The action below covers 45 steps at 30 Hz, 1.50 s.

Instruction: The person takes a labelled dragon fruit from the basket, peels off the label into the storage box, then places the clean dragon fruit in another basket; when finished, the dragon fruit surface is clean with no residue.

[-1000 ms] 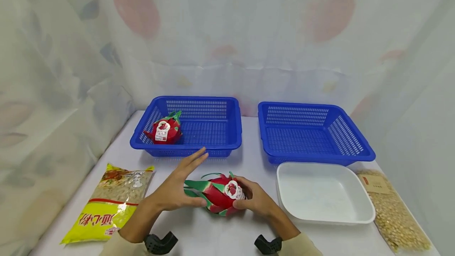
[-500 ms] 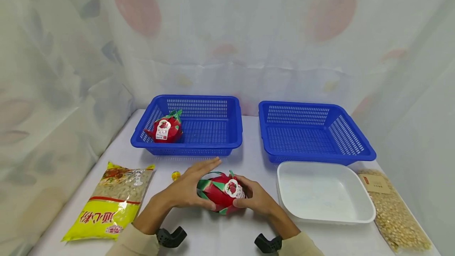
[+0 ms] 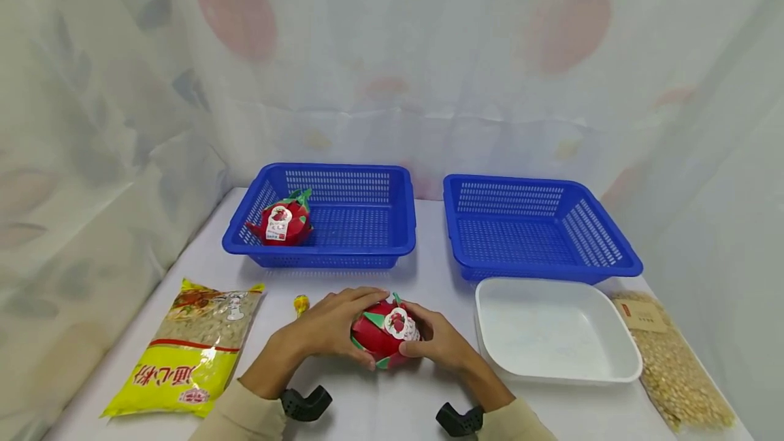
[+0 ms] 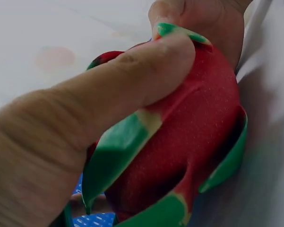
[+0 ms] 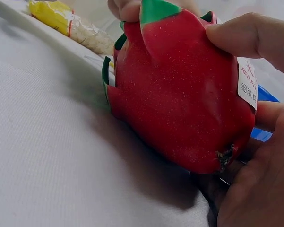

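Observation:
A red dragon fruit with green-tipped scales and a round white label lies on the white table between both hands. My left hand grips its leafy left end, thumb in front and fingers over the far side. From the other end my right hand holds the fruit, thumb on the near side by the label. In the left wrist view, the left thumb lies across the dragon fruit. The right wrist view shows the fruit low over the cloth, its stem scar toward the right palm.
Behind are two blue baskets; the left basket has another dragon fruit in it, the right basket stands behind a white tray. A yellow pasta bag lies left, a grain bag right. A small yellow-wrapped object sits beyond my left hand.
My left hand has moved right and closed around the dragon fruit's leafy end, uncovering the small yellow object. The right hand has kept its hold in place.

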Tool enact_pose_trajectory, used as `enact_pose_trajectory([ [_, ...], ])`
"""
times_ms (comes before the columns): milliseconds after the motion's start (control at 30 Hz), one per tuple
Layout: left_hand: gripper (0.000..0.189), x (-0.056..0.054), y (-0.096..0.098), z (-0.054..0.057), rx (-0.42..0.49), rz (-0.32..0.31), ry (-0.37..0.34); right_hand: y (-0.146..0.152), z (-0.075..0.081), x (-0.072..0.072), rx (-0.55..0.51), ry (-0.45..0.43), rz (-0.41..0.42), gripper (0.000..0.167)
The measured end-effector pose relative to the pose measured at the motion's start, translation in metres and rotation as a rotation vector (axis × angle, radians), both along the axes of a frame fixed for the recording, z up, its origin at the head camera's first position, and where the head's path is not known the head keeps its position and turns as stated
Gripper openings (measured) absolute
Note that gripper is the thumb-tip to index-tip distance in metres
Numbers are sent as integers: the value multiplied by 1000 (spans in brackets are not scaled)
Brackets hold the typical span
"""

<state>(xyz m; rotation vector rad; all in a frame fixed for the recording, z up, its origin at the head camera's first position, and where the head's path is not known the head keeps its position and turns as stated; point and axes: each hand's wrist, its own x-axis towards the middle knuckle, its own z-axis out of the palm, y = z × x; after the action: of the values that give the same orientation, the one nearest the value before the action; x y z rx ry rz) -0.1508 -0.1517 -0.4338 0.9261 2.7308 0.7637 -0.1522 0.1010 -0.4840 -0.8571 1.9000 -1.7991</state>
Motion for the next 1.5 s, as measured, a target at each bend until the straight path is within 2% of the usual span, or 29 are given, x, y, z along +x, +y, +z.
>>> enact_pose_trajectory([
  [167, 90, -1, 1, -2, 81, -6, -70, -1, 4, 0, 13, 5, -3, 71],
  [300, 84, -3, 2, -8, 132, -29, -45, -1, 16, 2, 43, 36, -67, 72],
  [433, 83, -3, 3, -12, 156, -31, -24, -3, 38, 2, 84, 139, -139, 66],
  [567, 83, -3, 2, -15, 177, -26, -52, -7, 60, -3, 130, 248, -139, 53],
  [667, 81, -3, 0, -17, 202, -17, -83, -10, 67, -11, 170, 277, -110, 43],
  [833, 81, -5, -3, -20, 242, -20, -103, -14, 71, -22, 267, 267, -45, 35],
  [1067, 76, -6, -2, -19, 223, -47, -67, -20, 74, -34, 391, 276, 79, 19],
  [1233, 78, -6, 0, -18, 201, -38, -91, -24, 85, -42, 462, 280, 144, 6],
  [1400, 81, -4, 0, -16, 162, -12, -107, -28, 92, -46, 528, 284, 208, 3],
  [1500, 84, -4, 1, -14, 145, 1, -104, -29, 91, -48, 518, 303, 223, 9],
])
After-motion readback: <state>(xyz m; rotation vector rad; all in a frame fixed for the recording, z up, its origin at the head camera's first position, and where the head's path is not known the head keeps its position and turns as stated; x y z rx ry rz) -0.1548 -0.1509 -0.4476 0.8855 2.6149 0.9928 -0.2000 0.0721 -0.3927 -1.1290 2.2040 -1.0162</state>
